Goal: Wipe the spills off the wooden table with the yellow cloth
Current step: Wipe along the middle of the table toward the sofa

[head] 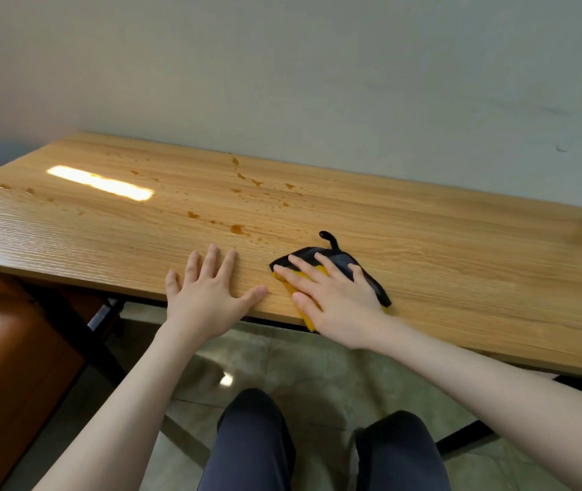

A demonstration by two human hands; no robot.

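My right hand (pixel 335 295) flat, fingers spread, pressing yellow cloth (pixel 344 265) onto table (pixel 459 264) at near edge. My left hand (pixel 208 292) open, palm down on bare wood, holding nothing. Brown spills (pixel 238 228) just beyond hands, more drops scattered toward wall (pixel 282 65). Judgement: keep palm pressure even, sweep outward over nearest drops first, overlap strokes, avoid smearing.

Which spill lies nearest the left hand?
The amber blot just beyond the left hand fingertips; the other spills sit farther back toward the wall.
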